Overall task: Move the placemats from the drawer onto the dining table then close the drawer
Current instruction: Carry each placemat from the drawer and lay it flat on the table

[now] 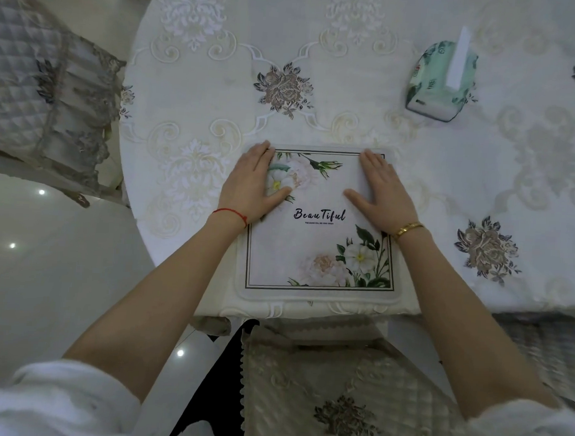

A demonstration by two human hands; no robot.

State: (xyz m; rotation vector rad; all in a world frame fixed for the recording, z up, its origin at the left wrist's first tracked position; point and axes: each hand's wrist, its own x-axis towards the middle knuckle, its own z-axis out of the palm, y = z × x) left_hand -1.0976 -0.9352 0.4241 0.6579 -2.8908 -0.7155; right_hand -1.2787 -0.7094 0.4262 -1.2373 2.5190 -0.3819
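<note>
A white placemat (314, 248) printed with flowers and the word "Beautiful" lies flat at the near edge of the dining table (316, 120), which wears an embroidered white cloth. My left hand (253, 183) rests palm down on the mat's far left corner, fingers spread. My right hand (384, 189) lies flat on its far right part. Neither hand grips anything. No drawer is in view.
A green tissue pack (442, 81) stands on the table at the far right. A quilted chair (347, 395) is tucked under the table just below the mat. Another covered chair (45, 85) stands at the left. Glossy floor (46, 273) lies to the left.
</note>
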